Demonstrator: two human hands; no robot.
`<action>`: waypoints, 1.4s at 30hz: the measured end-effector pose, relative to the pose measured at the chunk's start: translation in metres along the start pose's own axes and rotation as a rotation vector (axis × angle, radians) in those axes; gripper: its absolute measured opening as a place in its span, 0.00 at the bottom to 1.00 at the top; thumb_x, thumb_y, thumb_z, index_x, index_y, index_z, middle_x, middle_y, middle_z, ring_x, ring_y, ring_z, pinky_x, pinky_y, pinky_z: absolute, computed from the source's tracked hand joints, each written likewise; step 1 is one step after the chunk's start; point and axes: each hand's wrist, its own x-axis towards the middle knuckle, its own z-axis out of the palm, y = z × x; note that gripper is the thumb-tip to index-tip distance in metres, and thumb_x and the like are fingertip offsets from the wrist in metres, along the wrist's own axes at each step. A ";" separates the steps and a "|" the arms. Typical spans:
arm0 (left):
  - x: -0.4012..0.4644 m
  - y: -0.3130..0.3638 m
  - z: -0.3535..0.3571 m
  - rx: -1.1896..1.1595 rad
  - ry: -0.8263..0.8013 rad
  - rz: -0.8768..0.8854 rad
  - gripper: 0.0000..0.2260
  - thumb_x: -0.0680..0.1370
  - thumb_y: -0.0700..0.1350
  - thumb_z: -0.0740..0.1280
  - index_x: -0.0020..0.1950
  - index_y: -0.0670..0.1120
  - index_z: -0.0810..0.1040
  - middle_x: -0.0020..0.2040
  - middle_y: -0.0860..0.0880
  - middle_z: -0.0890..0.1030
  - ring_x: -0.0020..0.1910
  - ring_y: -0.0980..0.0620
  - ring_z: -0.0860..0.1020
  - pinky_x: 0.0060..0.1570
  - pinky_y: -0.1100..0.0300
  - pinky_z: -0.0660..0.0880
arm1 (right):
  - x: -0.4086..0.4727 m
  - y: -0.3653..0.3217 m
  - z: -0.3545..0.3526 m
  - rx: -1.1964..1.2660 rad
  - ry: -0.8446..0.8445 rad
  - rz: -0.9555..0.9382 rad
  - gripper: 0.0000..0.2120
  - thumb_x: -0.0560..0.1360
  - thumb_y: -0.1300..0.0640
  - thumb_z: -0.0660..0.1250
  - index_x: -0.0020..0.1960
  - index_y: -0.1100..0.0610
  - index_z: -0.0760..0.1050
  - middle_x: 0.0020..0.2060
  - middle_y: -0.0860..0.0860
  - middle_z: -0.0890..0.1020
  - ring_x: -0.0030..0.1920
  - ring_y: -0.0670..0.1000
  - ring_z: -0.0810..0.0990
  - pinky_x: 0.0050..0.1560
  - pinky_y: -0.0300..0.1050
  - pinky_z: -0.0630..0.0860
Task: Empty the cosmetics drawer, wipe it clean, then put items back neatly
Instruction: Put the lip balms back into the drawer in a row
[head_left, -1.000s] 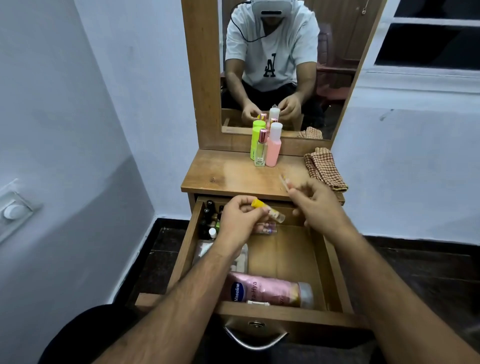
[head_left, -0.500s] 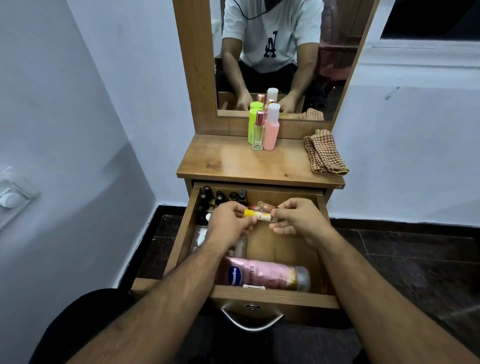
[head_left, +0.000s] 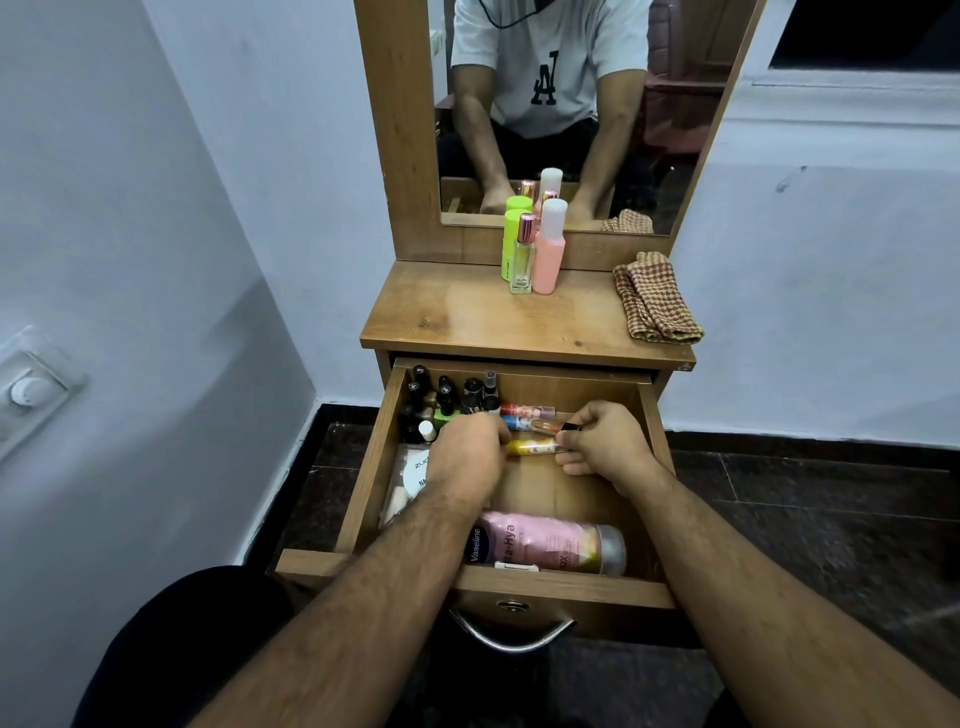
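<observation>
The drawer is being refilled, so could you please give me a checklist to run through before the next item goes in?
1. Drawer pulled fully open: ok.
2. Yellow tube lying flat in its row: ok, though both hands are on it.
3. Left hand free: not ok, its fingers are at the tube's end.
4. Right hand free: not ok, it pinches the tube's other end.
5. Bare floor left in the drawer's middle: ok.
6. Items waiting on the top: ok, the pink bottle, green bottle and perfume stand upright.
7. Drawer wiped: cannot tell.
</observation>
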 end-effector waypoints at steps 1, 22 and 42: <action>-0.001 0.001 0.001 0.028 0.003 0.032 0.12 0.79 0.43 0.66 0.60 0.54 0.82 0.56 0.48 0.83 0.54 0.48 0.80 0.55 0.56 0.76 | 0.001 0.001 0.002 0.008 0.003 0.011 0.07 0.74 0.66 0.73 0.49 0.60 0.76 0.42 0.61 0.84 0.36 0.55 0.86 0.35 0.49 0.83; -0.004 0.012 0.020 0.407 -0.085 0.250 0.14 0.78 0.36 0.62 0.61 0.46 0.79 0.55 0.44 0.81 0.57 0.44 0.77 0.51 0.52 0.73 | -0.001 0.001 -0.002 0.102 0.018 -0.014 0.05 0.77 0.63 0.70 0.47 0.58 0.75 0.47 0.60 0.84 0.42 0.55 0.84 0.44 0.52 0.84; 0.000 0.004 0.015 0.260 -0.090 0.187 0.15 0.80 0.38 0.60 0.64 0.48 0.78 0.58 0.45 0.81 0.57 0.46 0.79 0.58 0.53 0.74 | -0.028 -0.024 -0.010 -0.547 0.047 -0.226 0.07 0.71 0.55 0.74 0.44 0.51 0.76 0.39 0.47 0.80 0.41 0.47 0.77 0.36 0.43 0.70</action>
